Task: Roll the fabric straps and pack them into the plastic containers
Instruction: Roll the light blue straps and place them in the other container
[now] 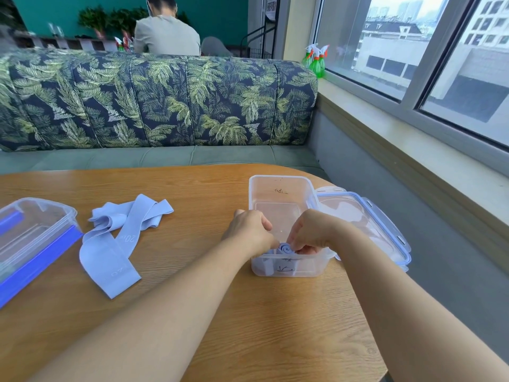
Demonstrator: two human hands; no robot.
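An open clear plastic container [281, 188] stands on the wooden table, right of centre. Both hands reach into its near end. My left hand [249, 232] and my right hand [314, 230] pinch a rolled pale-blue fabric strap [286, 248] standing on end against the near wall. Its lower part shows dimly through the plastic. The container's lid [366, 216], clear with a blue rim, lies right beside it. An unrolled pale-blue strap [115, 244] lies loose on the table to the left.
A second clear container with a blue-edged lid [33, 238] sits at the table's left edge. Behind the table runs a leaf-patterned sofa [154, 100], with a person seated beyond it. Green spray bottles [316, 62] stand on the window sill at right.
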